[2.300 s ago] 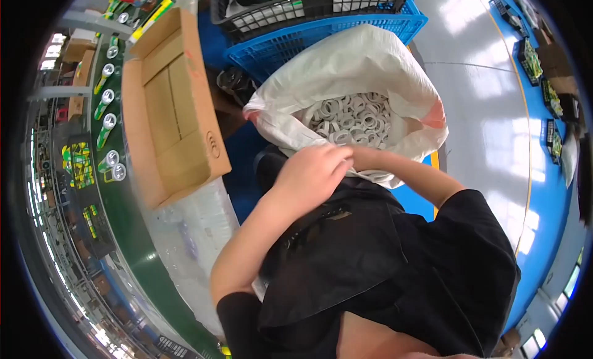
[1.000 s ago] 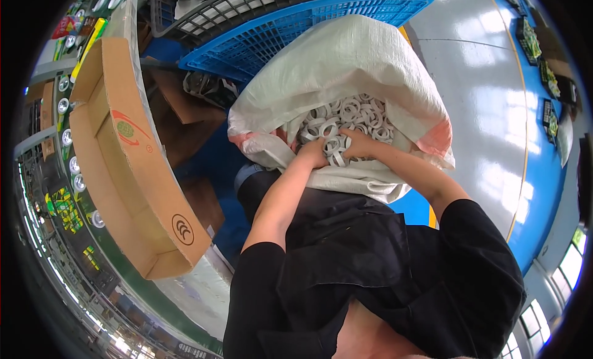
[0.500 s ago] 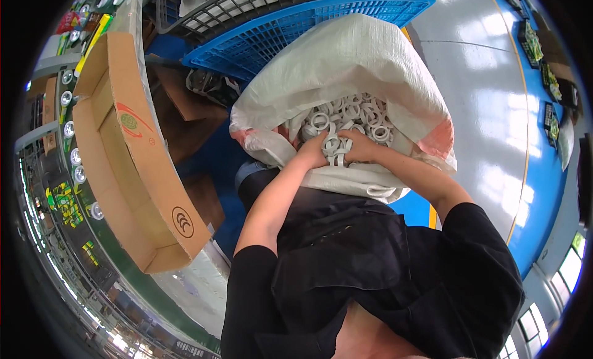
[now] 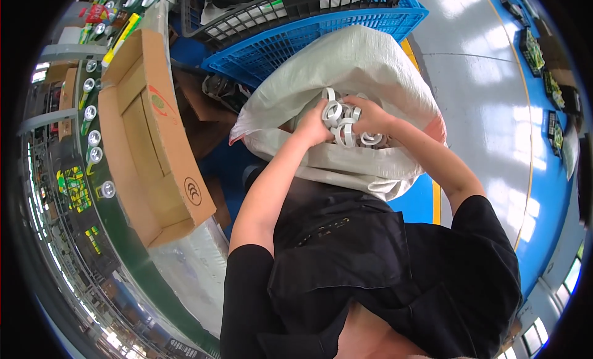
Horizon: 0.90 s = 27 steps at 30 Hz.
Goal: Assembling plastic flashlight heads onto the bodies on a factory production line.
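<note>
A white woven sack (image 4: 364,56) stands in front of me with its mouth spread wide, and loose white plastic rings fill part of it. Between my two hands is a clump of these white rings (image 4: 346,132), gathered up at the sack's mouth. My left hand (image 4: 314,123) is curled round the clump's left side, thumb against the rings. My right hand (image 4: 372,118) closes on it from the right, with its fingers partly hidden behind rings. More rings show below and behind the right hand, near the sack's folded front rim.
To the left, an open cardboard box (image 4: 170,127) lies tilted beside a green conveyor belt (image 4: 126,226) with several flashlight-like cylinders (image 4: 94,138). Behind the sack are a blue plastic crate (image 4: 247,58) and a black crate (image 4: 272,16). Grey floor (image 4: 472,93) stretches along the right.
Both hands have risen out of the ring pile, bringing a clump of rings up between them. The view has shifted, so the box and belt appear further right.
</note>
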Available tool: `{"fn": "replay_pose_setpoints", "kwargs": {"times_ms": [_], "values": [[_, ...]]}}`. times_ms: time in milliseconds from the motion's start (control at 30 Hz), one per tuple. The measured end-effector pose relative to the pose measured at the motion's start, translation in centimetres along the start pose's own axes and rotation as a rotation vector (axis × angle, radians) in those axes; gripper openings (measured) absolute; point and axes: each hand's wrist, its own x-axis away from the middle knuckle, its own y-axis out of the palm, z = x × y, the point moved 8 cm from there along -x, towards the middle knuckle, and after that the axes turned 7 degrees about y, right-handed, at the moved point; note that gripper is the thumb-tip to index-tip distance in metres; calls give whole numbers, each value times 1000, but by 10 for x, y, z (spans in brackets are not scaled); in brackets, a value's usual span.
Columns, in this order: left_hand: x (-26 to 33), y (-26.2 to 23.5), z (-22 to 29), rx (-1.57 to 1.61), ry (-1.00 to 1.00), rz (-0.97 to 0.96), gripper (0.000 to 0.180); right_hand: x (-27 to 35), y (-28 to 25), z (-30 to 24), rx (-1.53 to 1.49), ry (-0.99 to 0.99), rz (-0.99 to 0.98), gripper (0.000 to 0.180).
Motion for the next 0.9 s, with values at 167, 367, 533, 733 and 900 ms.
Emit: {"fn": "replay_pose_setpoints", "kwargs": {"times_ms": [167, 367, 533, 733, 900], "values": [[-2, -11, 22, -79, -37, -41, 90, 12, -23, -27, 2, -46, -18, 78], [4, -46, 88, -113, 45, 61, 97, 38, -68, -88, 34, -115, -27, 75], [6, -85, 141, -104, 121, 136, 102, 45, -106, -144, 114, -203, -17, 75], [26, -137, 174, -70, 179, 258, 90, 45, -124, -213, 210, -211, -98, 76], [88, -216, 179, -13, 149, 472, 103, 57, -94, -322, 285, -341, -165, 72]]}}
